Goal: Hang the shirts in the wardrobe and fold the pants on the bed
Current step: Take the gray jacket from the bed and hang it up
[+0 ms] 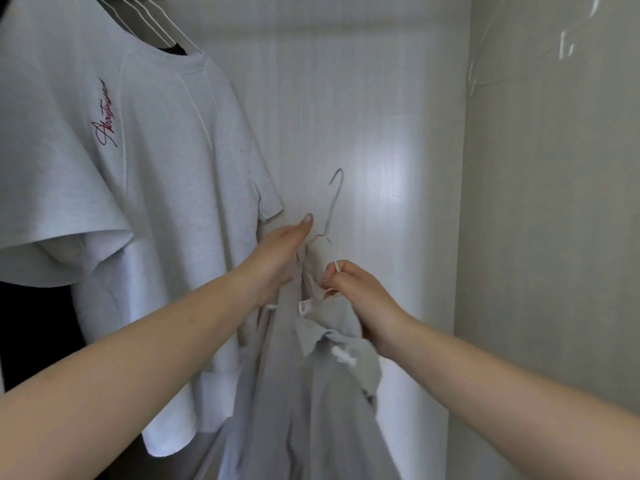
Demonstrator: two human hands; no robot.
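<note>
Hands (277,258) on seemingly half-hangered shirt (311,393)

Inside the wardrobe (363,98): pale back panel with fine vertical grain and a bright patch of light, plain side wall to the right of it. At the top left of the back panel, white wire hangers (152,20), close together. Hanging from them, in front of the panel's left part, a white T-shirt (138,202) with red script on the chest; a dark garment (173,48) just visible inside its neckline.
</note>
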